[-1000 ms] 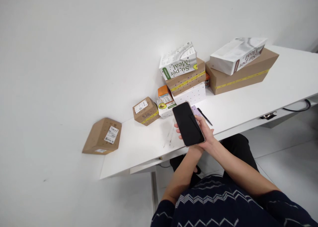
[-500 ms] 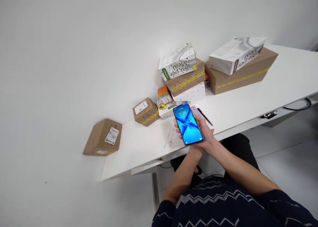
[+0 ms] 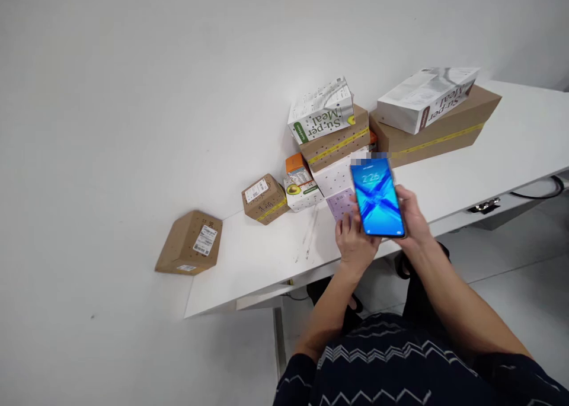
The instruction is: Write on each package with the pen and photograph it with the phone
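My right hand grips a smartphone from its right side. The lit blue screen faces me, showing a clock. At the phone's lower left is my left hand, its fingers stretched out over the table edge toward a light purple dotted box or pad. Part of that hand passes close to the phone's lower edge; whether it touches the phone I cannot tell. Behind the phone, the table surface is hidden.
Stacked cartons, with a white Su-per Meal box on top, stand against the wall. Another Su-per Meal box lies on a long brown carton. Two brown boxes, a small one and a larger one, stand left. Thin clear items lie on the white table.
The phone has moved right and slightly away from me in my right hand. My left hand has come out from beneath it to its left. The purple thing shows more; the black pen is now hidden.
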Available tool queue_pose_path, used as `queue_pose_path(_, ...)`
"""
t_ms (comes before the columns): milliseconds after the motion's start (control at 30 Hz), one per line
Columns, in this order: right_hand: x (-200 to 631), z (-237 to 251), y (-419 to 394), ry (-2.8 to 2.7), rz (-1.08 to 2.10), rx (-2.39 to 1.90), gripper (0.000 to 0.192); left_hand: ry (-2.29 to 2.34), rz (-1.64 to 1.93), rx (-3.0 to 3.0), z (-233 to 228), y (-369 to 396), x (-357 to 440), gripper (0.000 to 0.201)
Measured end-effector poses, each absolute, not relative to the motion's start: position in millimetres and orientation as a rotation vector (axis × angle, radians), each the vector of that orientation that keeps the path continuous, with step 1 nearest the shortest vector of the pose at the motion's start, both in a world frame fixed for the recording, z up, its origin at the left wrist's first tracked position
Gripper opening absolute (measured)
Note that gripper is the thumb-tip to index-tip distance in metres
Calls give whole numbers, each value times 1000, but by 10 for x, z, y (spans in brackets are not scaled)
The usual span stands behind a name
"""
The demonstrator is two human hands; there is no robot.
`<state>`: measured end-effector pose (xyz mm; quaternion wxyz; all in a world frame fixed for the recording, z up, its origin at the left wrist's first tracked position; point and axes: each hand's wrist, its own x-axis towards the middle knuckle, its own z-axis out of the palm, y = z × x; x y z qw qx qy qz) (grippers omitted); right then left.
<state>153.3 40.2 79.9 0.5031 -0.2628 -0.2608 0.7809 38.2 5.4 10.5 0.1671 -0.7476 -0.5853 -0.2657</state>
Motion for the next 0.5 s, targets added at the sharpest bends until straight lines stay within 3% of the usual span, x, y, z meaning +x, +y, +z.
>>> queue_pose_path(100, 1929, 577, 584, -778, 1359, -1030, 47, -1712, -762, -2100, 172, -43, 355, 43)
queue_pose_path(267, 2393, 10, 766, -1303, 641, -1783, 51, -1898, -765, -2063, 261, -222, 250, 42)
queue_pose_path(400, 2384, -308, 802, -1705, 107, -1999, 52, -1908, -899, -2081, 249, -341, -5, 39)
queue_pose_path(500, 2289, -426, 854, -1807, -16, -2051, 51, -1930, -1069, -2021, 266, -504, -370, 35)
